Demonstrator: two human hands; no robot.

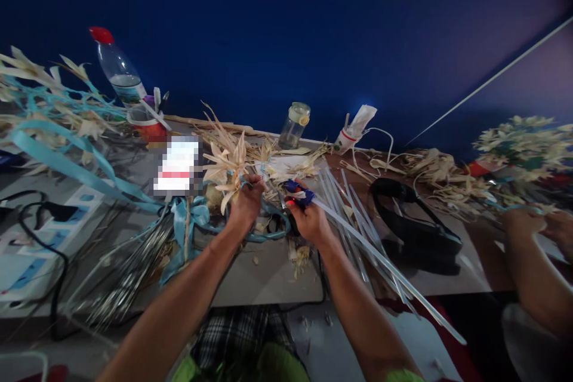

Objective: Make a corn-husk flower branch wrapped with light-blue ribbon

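Note:
My left hand (248, 202) is closed in a pinch at the centre of the table, on the pale dried-husk flower (230, 158) whose petals spread left of my fingers. Its stem is hidden by the hand. My right hand (308, 218) is wrapped around a blue hot glue gun (292, 185), nose toward the left hand. A long clear glue stick (380, 250) runs back from the gun, over the right wrist. Light-blue ribbon (268, 236) curls on the table below both hands. A bow of blue ribbon (190, 221) sits left of my left hand.
Loose glue sticks (347, 221) and a black strapped headset (416, 227) lie right. Left are metal wires (134, 274), a phone-like screen (178, 164) and a power strip (49, 239). A clear jar (295, 125) and bottle (119, 68) stand behind. A co-worker's hands (528, 221) work far right.

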